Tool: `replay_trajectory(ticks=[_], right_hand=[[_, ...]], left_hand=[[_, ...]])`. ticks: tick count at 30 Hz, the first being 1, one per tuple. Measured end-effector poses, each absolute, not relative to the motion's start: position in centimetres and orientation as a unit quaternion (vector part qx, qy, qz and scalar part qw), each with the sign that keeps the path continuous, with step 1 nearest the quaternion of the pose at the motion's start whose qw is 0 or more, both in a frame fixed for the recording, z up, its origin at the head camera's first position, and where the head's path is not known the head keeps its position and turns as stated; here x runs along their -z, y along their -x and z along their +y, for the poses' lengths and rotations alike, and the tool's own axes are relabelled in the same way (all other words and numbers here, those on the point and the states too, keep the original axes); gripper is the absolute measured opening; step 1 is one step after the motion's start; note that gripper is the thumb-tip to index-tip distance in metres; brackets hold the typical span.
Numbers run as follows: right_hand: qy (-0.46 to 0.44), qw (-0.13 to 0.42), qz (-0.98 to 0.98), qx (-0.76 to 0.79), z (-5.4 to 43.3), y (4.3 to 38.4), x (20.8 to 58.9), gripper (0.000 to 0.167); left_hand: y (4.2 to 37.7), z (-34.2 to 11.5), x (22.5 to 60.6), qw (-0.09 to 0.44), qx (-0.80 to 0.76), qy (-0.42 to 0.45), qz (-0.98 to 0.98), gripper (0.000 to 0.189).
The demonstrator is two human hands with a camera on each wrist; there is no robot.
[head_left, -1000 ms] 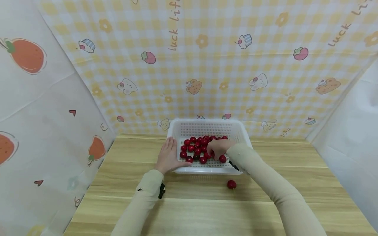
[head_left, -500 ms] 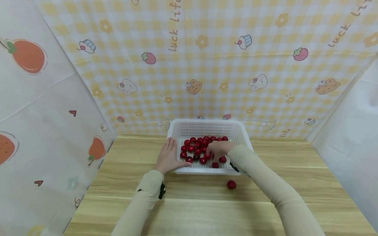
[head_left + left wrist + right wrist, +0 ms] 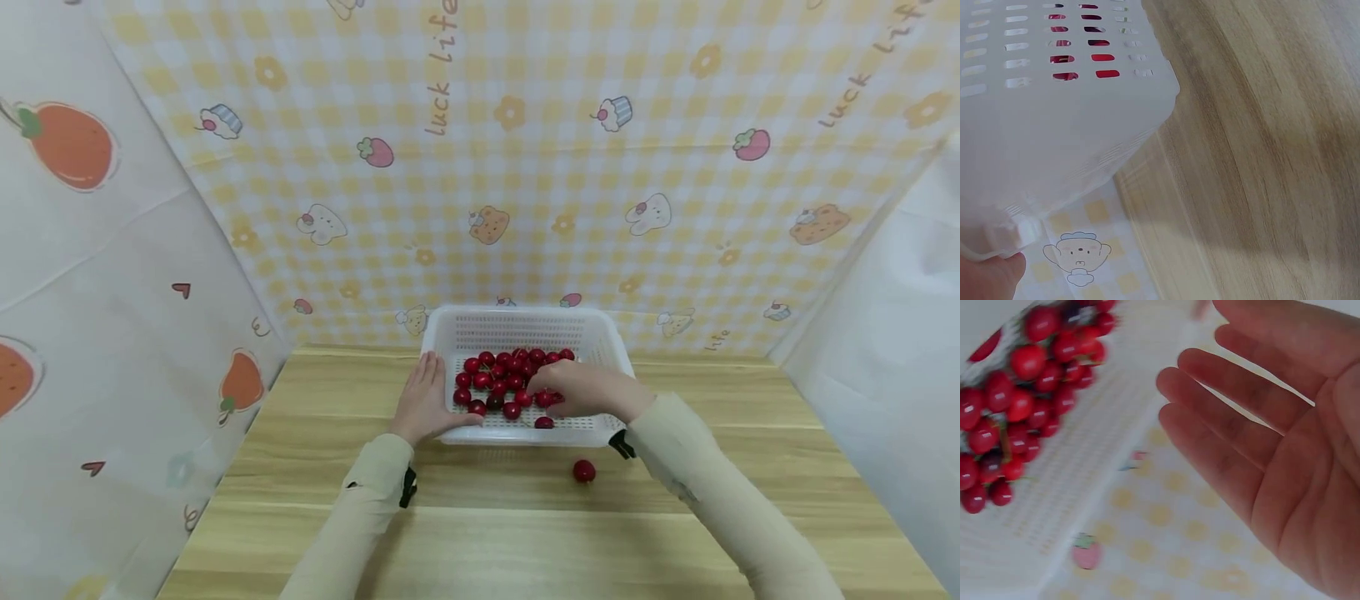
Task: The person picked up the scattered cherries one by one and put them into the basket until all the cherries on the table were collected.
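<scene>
A white plastic basket (image 3: 517,437) holds a pile of red cherries (image 3: 498,387), some with green stems. My left hand (image 3: 423,402) rests along its left side, fingers straight and thumb stretched along the front rim. In the left wrist view a finger of the left hand (image 3: 988,278) touches the basket's corner. My right hand (image 3: 592,390) is over the right part of the basket, above the cherries. The right wrist view shows the right hand (image 3: 1310,475) with fingers relaxed, apart from the cherries (image 3: 1019,403), and nothing in the palm. A lone cherry (image 3: 543,422) lies near the front wall inside.
One single cherry (image 3: 584,471) lies on the wooden table (image 3: 510,533) in front of the basket. Behind the basket stands a yellow checked backdrop (image 3: 525,183), and white cloth (image 3: 135,275) hangs on the left side.
A cherry has come into view inside the basket's front wall. My right hand has turned and its wrist and forearm have shifted right. The left hand stays in place at the basket.
</scene>
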State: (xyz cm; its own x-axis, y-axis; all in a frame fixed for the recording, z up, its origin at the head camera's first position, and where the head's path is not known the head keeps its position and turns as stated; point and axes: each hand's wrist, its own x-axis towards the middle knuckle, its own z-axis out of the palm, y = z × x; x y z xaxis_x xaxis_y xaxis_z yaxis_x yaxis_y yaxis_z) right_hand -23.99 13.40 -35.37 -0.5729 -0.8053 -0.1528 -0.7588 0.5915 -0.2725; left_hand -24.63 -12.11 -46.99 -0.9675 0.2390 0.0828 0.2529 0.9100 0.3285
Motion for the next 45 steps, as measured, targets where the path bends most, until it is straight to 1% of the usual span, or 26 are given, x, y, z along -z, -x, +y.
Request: replay_trajectory(ticks=[4, 6, 8, 10, 13, 16, 17, 21, 27, 31, 34, 37, 39, 45], right_hand=[[0.475, 0.093, 0.871, 0.084, 14.0, 21.2, 34.5, 0.025], [0.472, 0.092, 0.873, 0.083, 14.2, 19.8, 34.5, 0.024], [0.46, 0.103, 0.878, 0.084, 14.5, 18.5, 35.0, 0.024], [0.442, 0.116, 0.885, 0.092, 14.9, 17.3, 36.2, 0.023], [0.396, 0.155, 0.899, 0.103, 15.7, 16.0, 38.9, 0.028], [0.36, 0.165, 0.913, 0.1, 16.7, 15.3, 41.7, 0.033], [0.35, 0.163, 0.917, 0.095, 17.0, 15.1, 42.4, 0.035], [0.347, 0.125, 0.926, 0.08, 18.1, 15.1, 44.5, 0.032], [0.34, 0.104, 0.929, 0.102, 19.0, 15.6, 46.2, 0.034], [0.356, 0.063, 0.926, 0.109, 19.2, 16.3, 47.3, 0.037], [0.378, 0.04, 0.919, 0.11, 19.2, 16.8, 48.1, 0.031], [0.391, 0.038, 0.912, 0.119, 19.3, 17.1, 48.7, 0.023], [0.394, 0.042, 0.91, 0.123, 19.3, 17.2, 49.0, 0.021], [0.378, 0.078, 0.914, 0.126, 19.1, 17.1, 49.0, 0.026]], left_hand=[[24.7, -12.3, 47.1, 0.017, 0.169, 0.125, -0.978, 0.122], [24.7, -12.4, 47.1, 0.018, 0.167, 0.126, -0.978, 0.122], [24.7, -12.4, 47.0, 0.018, 0.167, 0.127, -0.978, 0.122], [24.6, -12.4, 46.8, 0.018, 0.167, 0.127, -0.977, 0.122], [24.5, -12.3, 46.7, 0.019, 0.17, 0.129, -0.977, 0.122], [24.4, -12.3, 46.8, 0.02, 0.169, 0.131, -0.977, 0.122], [24.5, -12.3, 46.9, 0.021, 0.168, 0.132, -0.977, 0.122], [24.6, -12.3, 47.1, 0.026, 0.162, 0.133, -0.977, 0.123], [24.7, -12.3, 47.2, 0.028, 0.169, 0.133, -0.976, 0.121], [24.6, -12.2, 47.1, 0.027, 0.167, 0.132, -0.977, 0.121], [24.5, -12.1, 47.0, 0.026, 0.165, 0.133, -0.977, 0.121], [24.5, -12.0, 46.9, 0.023, 0.17, 0.133, -0.976, 0.12], [24.5, -12.0, 46.9, 0.022, 0.169, 0.131, -0.977, 0.12], [24.5, -12.1, 46.9, 0.021, 0.165, 0.127, -0.978, 0.12]])
